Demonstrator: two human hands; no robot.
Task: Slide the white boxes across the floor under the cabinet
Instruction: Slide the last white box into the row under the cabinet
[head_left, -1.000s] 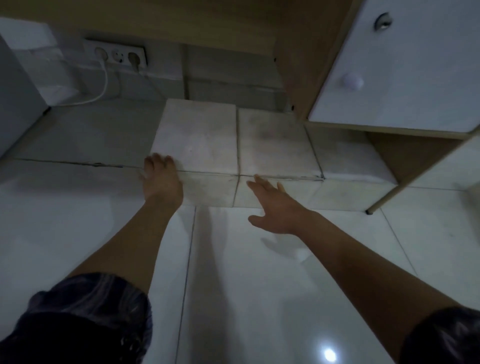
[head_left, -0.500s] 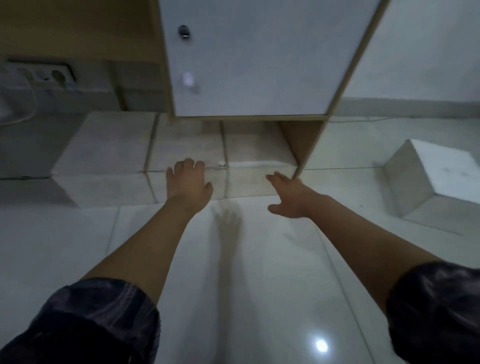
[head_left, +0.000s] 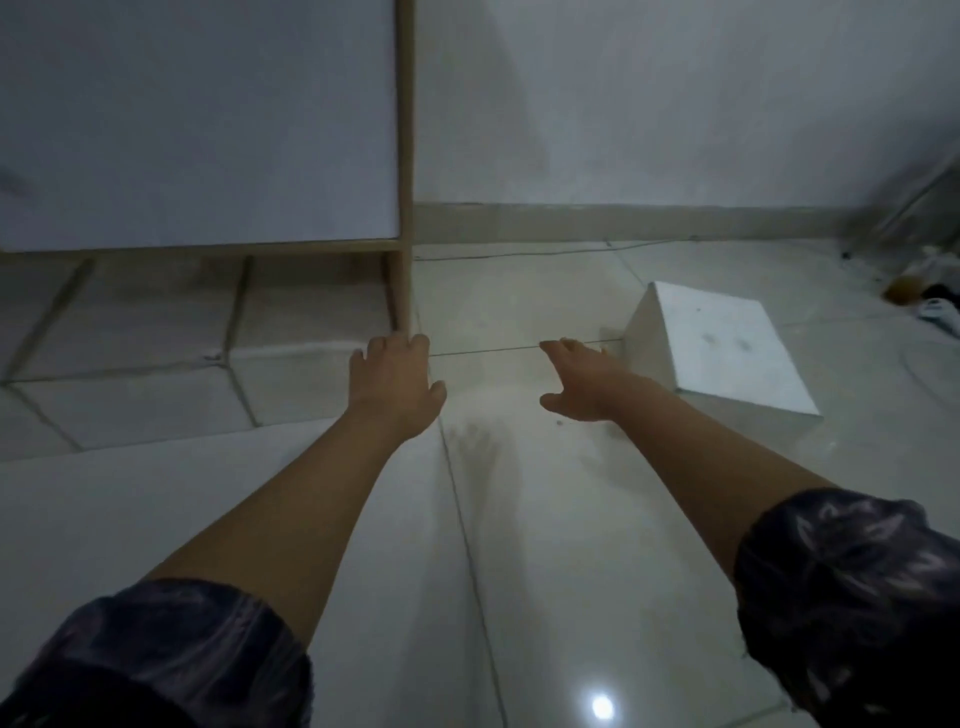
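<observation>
On the left, a row of white rectangular boxes (head_left: 291, 358) already sits under the wooden cabinet with the white door (head_left: 208, 124), filling the gap up to the cabinet's thin wooden leg (head_left: 404, 291). My left hand (head_left: 395, 384) rests loosely, not gripping anything, beside that leg. My right hand (head_left: 576, 384) is spread and empty, its fingers close to the loose white cube-like box (head_left: 727, 348), which stands well right of the cabinet on the glossy tiled floor (head_left: 519, 519). I judge the risk is the box corner catching the leg, because little room seems left. The floor between is free.
</observation>
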